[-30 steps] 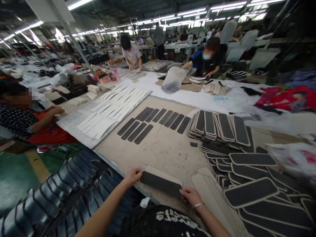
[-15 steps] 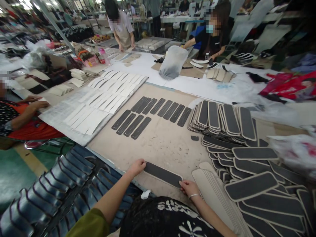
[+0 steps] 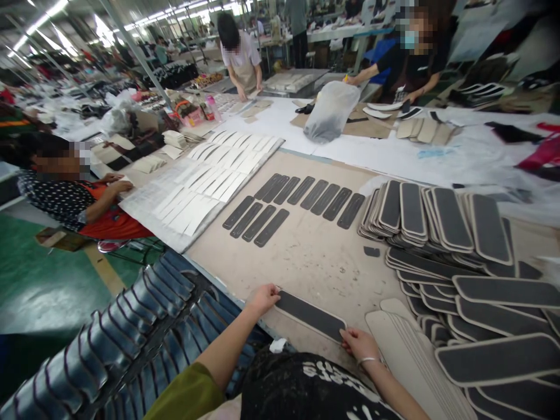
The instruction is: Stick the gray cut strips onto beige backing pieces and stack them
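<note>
A long dark grey panel with a beige border [image 3: 311, 315] lies across the near part of the table. The fingertips of my left hand [image 3: 263, 298] pinch its left end. At its right end, my right hand [image 3: 359, 344] grips the edge between thumb and fingers; a bracelet is on that wrist. Just right of my right hand is a stack of plain beige panels [image 3: 411, 350]. Farther up the table lie two rows of smaller dark strips [image 3: 271, 227]. Piles of grey panels with beige borders [image 3: 499, 359] fill the right side.
A small dark scrap [image 3: 371, 251] lies on the beige tabletop [image 3: 297, 262]. White pieces [image 3: 210, 175] cover a board at the left, where a seated person [image 3: 56, 186] works. Dark bluish curved pieces [image 3: 126, 326] hang or stand below the table's left edge. A plastic bag [image 3: 332, 111] stands beyond.
The view has swung left, so everything sits farther right in the picture and the seated person shows more fully. Both hands keep the same hold on the panel.
</note>
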`<state>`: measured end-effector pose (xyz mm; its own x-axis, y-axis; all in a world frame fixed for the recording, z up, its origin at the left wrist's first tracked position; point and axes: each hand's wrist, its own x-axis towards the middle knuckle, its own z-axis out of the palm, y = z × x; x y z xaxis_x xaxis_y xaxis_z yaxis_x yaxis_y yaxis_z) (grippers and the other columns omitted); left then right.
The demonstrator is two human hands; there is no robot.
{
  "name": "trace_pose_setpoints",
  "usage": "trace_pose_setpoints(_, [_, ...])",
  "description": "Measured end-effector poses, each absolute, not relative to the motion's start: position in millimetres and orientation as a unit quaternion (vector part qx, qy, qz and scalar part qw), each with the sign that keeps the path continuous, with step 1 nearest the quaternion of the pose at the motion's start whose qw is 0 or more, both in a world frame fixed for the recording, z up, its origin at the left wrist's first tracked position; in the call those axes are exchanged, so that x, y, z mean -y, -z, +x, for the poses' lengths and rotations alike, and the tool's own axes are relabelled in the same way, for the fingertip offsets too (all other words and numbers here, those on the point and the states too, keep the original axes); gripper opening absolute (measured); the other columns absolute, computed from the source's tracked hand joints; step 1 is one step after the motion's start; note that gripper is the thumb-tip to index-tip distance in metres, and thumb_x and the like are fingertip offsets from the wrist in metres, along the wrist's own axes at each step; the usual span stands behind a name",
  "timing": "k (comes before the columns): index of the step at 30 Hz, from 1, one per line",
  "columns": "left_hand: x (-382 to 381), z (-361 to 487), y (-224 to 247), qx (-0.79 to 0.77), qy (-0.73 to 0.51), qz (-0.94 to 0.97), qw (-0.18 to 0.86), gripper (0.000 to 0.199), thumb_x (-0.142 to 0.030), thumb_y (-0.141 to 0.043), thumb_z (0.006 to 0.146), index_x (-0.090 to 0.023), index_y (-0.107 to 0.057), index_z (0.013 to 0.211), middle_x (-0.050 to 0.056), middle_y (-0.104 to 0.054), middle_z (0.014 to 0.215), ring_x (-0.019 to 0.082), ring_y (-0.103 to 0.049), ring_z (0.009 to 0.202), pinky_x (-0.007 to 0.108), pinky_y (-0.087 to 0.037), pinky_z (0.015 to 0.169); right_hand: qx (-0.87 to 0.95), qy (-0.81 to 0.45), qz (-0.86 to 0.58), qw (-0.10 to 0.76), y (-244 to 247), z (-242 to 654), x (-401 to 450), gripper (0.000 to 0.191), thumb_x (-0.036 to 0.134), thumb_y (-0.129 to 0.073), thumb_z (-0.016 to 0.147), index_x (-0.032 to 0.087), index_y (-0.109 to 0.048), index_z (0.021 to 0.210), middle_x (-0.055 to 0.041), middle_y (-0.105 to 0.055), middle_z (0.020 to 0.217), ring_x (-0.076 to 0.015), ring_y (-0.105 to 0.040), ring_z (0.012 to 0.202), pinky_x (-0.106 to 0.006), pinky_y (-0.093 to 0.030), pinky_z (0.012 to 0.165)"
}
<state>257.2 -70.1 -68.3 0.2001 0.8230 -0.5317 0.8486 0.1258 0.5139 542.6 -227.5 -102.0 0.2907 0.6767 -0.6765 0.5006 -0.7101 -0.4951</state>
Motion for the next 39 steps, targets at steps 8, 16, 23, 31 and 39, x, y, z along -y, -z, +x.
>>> trace_pose_setpoints(8, [76, 255, 71, -0.638, 0.016, 0.673, 0.374, 0.031, -0.013, -0.060, 0.064, -0.018, -0.049, 0.092, -0.005, -0.061, 0.065, 0.010, -0.055, 0.061, 0.019, -0.036, 0.056, 0.349, -0.498, -0.789, 0.091, 112, 545, 229, 0.030, 0.043, -0.044, 0.077, 0.020, -0.062, 0.067, -0.0010, -0.067, 0.060, -0.0129, -0.061, 0.055, -0.020, -0.041, 0.050])
trace_pose_setpoints(16, [87, 257, 68, -0.644, 0.030, 0.680, 0.349, 0.035, -0.013, -0.058, 0.066, -0.021, -0.048, 0.099, -0.005, -0.063, 0.073, 0.011, -0.058, 0.068, 0.020, -0.034, 0.058, 0.361, -0.493, -0.788, 0.078, 110, 546, 227, 0.029, 0.041, -0.045, 0.076, 0.020, -0.061, 0.064, -0.0005, -0.066, 0.059, -0.0131, -0.061, 0.056, -0.020, -0.039, 0.050])
trace_pose_setpoints(23, [90, 257, 62, -0.662, 0.043, 0.665, 0.343, 0.042, -0.014, -0.058, 0.065, -0.024, -0.046, 0.105, -0.005, -0.064, 0.075, 0.011, -0.059, 0.071, 0.020, -0.034, 0.057, 0.373, -0.478, -0.793, 0.065, 95, 544, 223, 0.027, 0.037, -0.047, 0.076, 0.020, -0.061, 0.062, -0.0003, -0.065, 0.058, -0.0138, -0.061, 0.059, -0.020, -0.037, 0.050])
trace_pose_setpoints(31, [93, 258, 62, -0.703, 0.075, 0.624, 0.333, 0.032, -0.019, -0.062, 0.064, -0.020, -0.050, 0.094, -0.001, -0.066, 0.077, 0.015, -0.060, 0.075, 0.022, -0.034, 0.055, 0.369, -0.471, -0.798, 0.065, 89, 542, 221, 0.023, 0.035, -0.050, 0.075, 0.020, -0.064, 0.064, -0.0009, -0.065, 0.057, -0.0145, -0.061, 0.059, -0.021, -0.037, 0.051])
trace_pose_setpoints(39, [99, 257, 69, -0.711, 0.064, 0.613, 0.340, 0.030, -0.016, -0.060, 0.066, -0.020, -0.048, 0.093, -0.003, -0.065, 0.074, 0.012, -0.060, 0.073, 0.020, -0.034, 0.056, 0.371, -0.475, -0.795, 0.072, 99, 542, 225, 0.026, 0.035, -0.046, 0.078, 0.019, -0.063, 0.067, -0.0017, -0.066, 0.059, -0.0134, -0.060, 0.055, -0.021, -0.037, 0.050])
